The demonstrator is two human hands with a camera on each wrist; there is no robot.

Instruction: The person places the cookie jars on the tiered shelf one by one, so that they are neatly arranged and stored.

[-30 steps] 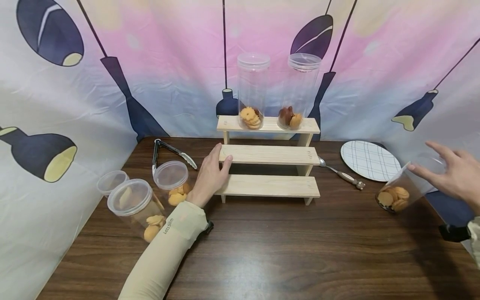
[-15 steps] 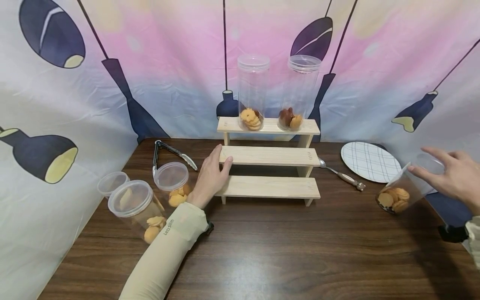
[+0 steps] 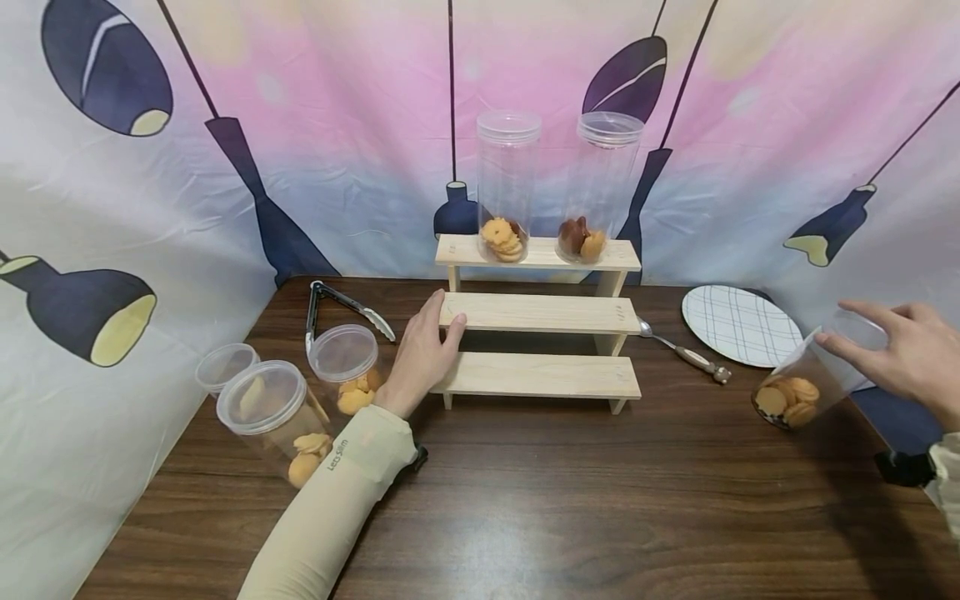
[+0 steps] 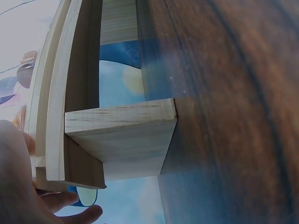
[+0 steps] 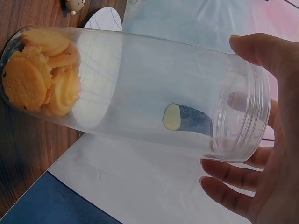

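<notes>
In the head view, my left hand [image 3: 422, 354] holds the left end of a three-tier wooden stand [image 3: 538, 311] at its middle step. The thumb lies over that step, and in the left wrist view several fingers [image 4: 86, 214] reach past the board's end. My right hand [image 3: 911, 354] grips the top of a tall clear cookie jar [image 5: 154, 84], its thumb on one side and fingers on the other. Round golden cookies [image 5: 39, 77] lie at the jar's bottom. The jar stands on the table at the far right.
Two tall cookie jars [image 3: 507, 179] [image 3: 606, 183] stand on the top step. Left of the stand are several clear jars [image 3: 262, 400] and metal tongs [image 3: 352, 304]. A spoon [image 3: 686, 350] and a checked white plate [image 3: 738, 323] lie to the right. A printed cloth [image 3: 360, 167] hangs behind.
My right hand's fingers have come slightly lower and closer around the jar's top. The left hand and the stand have stayed put; the head view has shifted a little.
</notes>
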